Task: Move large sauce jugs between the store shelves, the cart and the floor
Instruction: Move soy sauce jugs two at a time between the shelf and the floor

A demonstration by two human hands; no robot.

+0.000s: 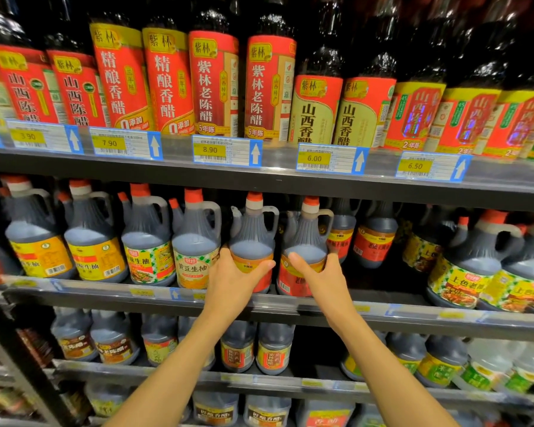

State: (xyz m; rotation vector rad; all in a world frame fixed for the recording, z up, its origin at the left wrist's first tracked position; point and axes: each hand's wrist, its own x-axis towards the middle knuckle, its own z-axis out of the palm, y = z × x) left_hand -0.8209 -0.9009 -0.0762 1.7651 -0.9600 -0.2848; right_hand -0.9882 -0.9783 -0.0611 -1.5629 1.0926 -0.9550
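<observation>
Your left hand (239, 277) wraps one dark, red-capped plastic sauce jug (252, 241), your right hand (319, 274) its twin jug (305, 245) — fingers closed round both on the grey metal shelf (383, 315); next, lift straight, supporting the weight.

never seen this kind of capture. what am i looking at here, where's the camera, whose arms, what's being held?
There is no robot here. One wide-angle camera sits on a person's head and looks forward and down, so the two bare arms coming up from the bottom edge are the wearer's own.

The scene is a store shelf unit. The top shelf holds tall dark bottles with red and yellow labels, with price tags below them. The middle shelf holds big dark sauce jugs with orange caps and handles. More jugs stand on the shelves below.

The left hand is wrapped around one red-labelled jug. The right hand grips its neighbour jug. Both jugs appear to sit on the middle shelf, at its front edge.
</observation>
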